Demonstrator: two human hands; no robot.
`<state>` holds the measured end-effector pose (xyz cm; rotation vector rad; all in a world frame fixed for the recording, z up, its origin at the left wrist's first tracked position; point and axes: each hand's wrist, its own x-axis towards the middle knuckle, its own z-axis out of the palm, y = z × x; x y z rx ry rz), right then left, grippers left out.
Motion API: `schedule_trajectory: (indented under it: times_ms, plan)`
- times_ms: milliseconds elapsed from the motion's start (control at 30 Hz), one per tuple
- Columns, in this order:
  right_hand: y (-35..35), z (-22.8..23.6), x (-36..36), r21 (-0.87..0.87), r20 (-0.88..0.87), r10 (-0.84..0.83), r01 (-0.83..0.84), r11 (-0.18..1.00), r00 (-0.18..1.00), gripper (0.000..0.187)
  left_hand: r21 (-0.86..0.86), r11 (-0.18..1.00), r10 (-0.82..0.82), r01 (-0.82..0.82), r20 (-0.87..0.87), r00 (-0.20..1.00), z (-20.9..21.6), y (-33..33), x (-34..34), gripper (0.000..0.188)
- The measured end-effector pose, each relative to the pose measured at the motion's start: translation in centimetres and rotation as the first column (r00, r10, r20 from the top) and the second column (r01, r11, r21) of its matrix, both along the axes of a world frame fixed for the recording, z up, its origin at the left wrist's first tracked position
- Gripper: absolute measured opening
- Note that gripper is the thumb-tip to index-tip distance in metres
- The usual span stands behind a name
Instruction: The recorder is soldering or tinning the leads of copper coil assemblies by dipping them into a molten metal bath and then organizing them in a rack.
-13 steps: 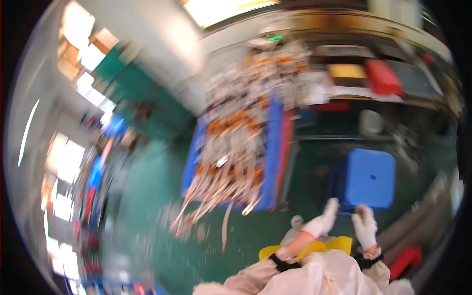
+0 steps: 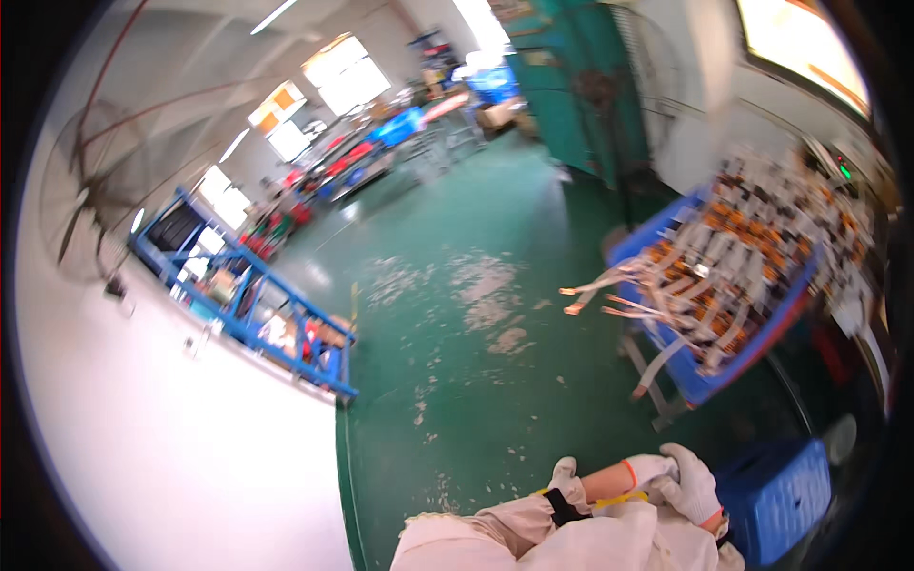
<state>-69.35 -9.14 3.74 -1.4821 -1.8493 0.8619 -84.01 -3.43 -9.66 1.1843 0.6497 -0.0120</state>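
Note:
My left hand [image 2: 649, 469], in a white glove with an orange cuff, is pressed against my right hand [image 2: 695, 487] low in front of me. The right one, gloved in white too, laps over the left, its fingers curled and held together. Left fingers are mostly hidden behind it. Whether anything small lies between the two hands, I cannot tell. Just right of them stands a blue plastic stool [image 2: 785, 500]. Beyond is a blue tray [image 2: 709, 385] heaped with white and orange parts [image 2: 733, 257], whose flat copper-tipped strips hang over its near-left edge.
Ahead spreads a worn green floor [image 2: 476, 295]. A blue metal rack [image 2: 257, 328] stands by the white wall [image 2: 209, 438] on the left, below a wall fan [image 2: 81, 200]. At the back are a green cabinet [image 2: 571, 105] and tables with red and blue bins.
My view has swung left, so tray and stool now sit further right. The hands, apart before, have come together. The rack and left wall have come into view.

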Motion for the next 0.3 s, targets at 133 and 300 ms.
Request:
schedule_trajectory:
  times_ms: [133, 300]
  plan:
    - [4.5, -0.3, -7.3, -0.134, -0.091, 0.117, -0.128, 0.983, 0.989, 0.065, -0.082, 0.971, 0.234, -0.226, 0.104, 0.967, -1.9, 3.1, -7.5, 0.033]
    - [12.9, -1.3, -19.9, -0.334, -0.056, 0.216, -0.222, 0.916, 0.975, 0.061, -0.274, 0.767, 0.634, -0.580, 0.191, 0.749, 2.4, 6.2, -21.4, 0.032]
